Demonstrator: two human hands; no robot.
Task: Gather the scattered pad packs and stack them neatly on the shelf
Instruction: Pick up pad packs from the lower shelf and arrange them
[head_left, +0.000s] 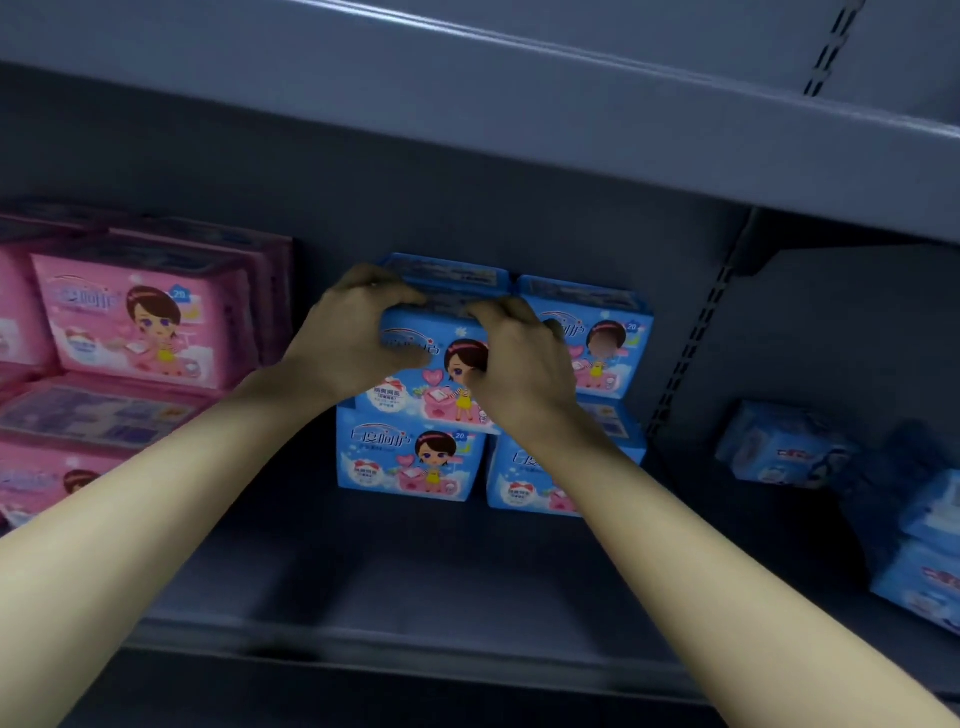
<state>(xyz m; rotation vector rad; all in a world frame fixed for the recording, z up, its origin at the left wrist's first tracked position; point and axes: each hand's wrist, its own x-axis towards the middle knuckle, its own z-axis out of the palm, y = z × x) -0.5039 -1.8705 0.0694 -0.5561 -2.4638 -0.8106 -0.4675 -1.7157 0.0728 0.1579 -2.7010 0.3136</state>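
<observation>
The grey metal shelf (415, 587) takes up most of what I can see, dim under the upper shelf (519, 104) that overhangs it. The blue stack (410, 462) stands toward the back of the board, two packs wide and two high, faces forward. To the left of the blue stack, a short gap away, the pink packs (135, 322) are already banked up in their own block, so colours look to be kept apart. To the right of the blue stack, beyond the slotted upright (696, 353), the loose blue packs (769, 447) lie tilted and jumbled; those seem to be the ones left to gather.

The top pack (415, 395) sits on the blue stack's left column, slightly askew. The left hand (348, 338) and right hand (519, 364) both grip it, fingers hooked over its upper edge, probably to square the soft, slippery pack against its neighbours.
</observation>
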